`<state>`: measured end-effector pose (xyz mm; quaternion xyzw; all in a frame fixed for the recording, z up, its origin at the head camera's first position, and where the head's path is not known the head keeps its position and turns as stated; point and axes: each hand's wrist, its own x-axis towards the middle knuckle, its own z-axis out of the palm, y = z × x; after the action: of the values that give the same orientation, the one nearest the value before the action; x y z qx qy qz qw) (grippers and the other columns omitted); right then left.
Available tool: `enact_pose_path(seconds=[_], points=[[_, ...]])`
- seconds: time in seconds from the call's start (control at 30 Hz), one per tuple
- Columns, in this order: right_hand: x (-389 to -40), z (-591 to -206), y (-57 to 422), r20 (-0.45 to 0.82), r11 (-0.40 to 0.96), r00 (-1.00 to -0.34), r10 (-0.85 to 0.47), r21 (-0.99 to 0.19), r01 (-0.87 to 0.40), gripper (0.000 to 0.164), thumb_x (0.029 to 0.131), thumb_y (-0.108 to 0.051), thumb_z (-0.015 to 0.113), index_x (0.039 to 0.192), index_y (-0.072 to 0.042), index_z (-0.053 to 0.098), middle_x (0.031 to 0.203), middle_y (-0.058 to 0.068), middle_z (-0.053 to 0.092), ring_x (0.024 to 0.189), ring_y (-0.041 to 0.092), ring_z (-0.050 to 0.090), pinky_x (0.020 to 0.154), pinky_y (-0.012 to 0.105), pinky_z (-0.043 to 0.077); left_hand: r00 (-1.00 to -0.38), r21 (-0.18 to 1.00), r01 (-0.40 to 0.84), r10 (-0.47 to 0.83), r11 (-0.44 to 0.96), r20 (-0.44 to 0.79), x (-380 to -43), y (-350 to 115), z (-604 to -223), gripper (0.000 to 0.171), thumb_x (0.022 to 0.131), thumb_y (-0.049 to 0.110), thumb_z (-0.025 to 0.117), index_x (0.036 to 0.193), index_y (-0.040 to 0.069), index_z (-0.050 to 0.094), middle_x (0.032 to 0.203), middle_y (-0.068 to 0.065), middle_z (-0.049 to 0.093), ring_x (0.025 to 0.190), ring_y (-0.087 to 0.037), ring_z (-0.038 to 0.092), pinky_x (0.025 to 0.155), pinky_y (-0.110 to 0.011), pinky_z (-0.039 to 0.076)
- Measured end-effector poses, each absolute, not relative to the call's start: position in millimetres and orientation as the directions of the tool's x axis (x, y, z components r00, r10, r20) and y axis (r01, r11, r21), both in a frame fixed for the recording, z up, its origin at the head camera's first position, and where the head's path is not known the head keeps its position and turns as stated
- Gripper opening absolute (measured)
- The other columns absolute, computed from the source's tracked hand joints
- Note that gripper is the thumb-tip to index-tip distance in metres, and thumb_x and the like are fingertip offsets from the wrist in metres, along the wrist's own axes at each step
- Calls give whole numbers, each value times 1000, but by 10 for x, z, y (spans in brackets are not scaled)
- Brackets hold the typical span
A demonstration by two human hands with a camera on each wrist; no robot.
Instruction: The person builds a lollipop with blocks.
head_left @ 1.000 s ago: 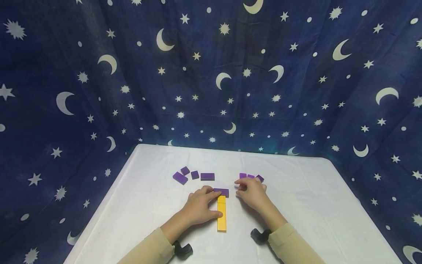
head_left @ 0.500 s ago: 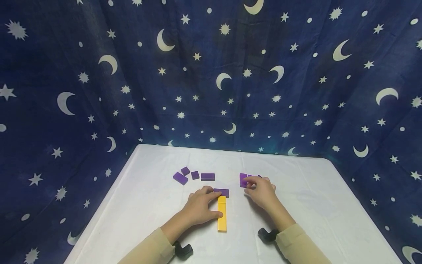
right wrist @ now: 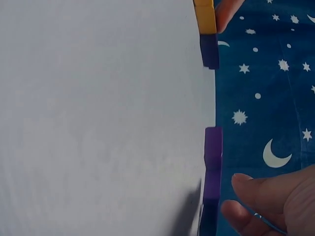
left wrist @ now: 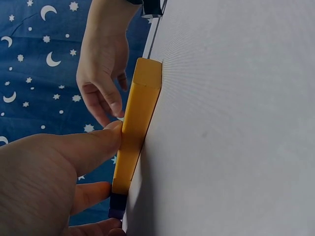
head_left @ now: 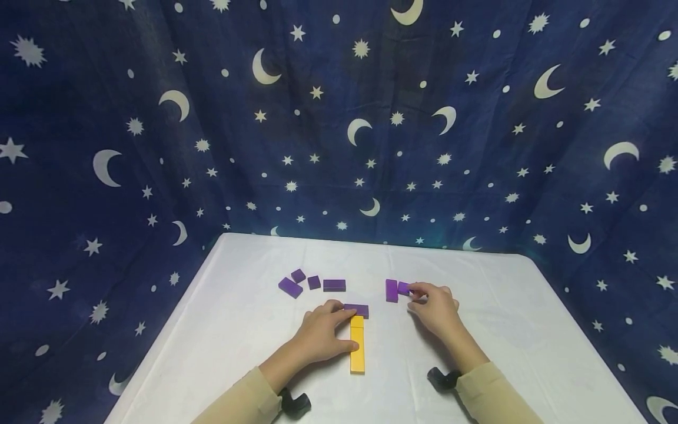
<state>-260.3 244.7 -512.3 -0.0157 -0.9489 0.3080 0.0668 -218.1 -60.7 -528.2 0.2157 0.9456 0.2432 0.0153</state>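
Observation:
My left hand (head_left: 320, 333) rests on a line of blocks on the table, thumb on the long yellow block (head_left: 358, 358). Its index fingertip touches near the join between the small yellow block (head_left: 357, 321) and the purple block (head_left: 362, 310) laid crosswise above it. To the right, my right hand (head_left: 436, 307) hovers with thumb and index apart, nothing between them. Beside it lie an oblong purple block (head_left: 391, 291) and a small purple block (head_left: 403, 288). A third, darker block (right wrist: 208, 220) shows in the right wrist view; my fingers cover it in the head view.
Left of centre on the white table (head_left: 477, 335) lie a tilted purple block (head_left: 290, 287), two small purple blocks, one a dark cube (head_left: 314, 282), and a level purple oblong (head_left: 334, 285). A starry blue curtain (head_left: 328, 147) hangs behind. Black wrist devices (head_left: 295, 405) sit under both wrists.
My right hand has moved rightward along the right-hand purple blocks, uncovering the oblong and the small one beside it. The left hand and the yellow blocks stay in place.

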Motion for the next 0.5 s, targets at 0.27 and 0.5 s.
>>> enact_pose_path(seconds=[0.27,0.5], points=[[-2640,-5150,2564,91,809,-991,103,-587,30,43,89,-13,84,131,-10,74,98,1,78,114,34,53,94,58,30,-906,469,402,416,787,79,-2176,-604,-5265,74,84,58,84,151,32,64,151,-6,60,133,-29,62,97,-44,43],[-2692,-5167,2670,99,817,-988,122,-575,43,48,88,-14,83,133,-5,72,105,7,80,119,42,55,102,63,37,-907,460,401,414,792,78,-2173,-610,-5275,74,84,59,83,151,33,64,151,-6,60,133,-28,62,98,-46,44]])
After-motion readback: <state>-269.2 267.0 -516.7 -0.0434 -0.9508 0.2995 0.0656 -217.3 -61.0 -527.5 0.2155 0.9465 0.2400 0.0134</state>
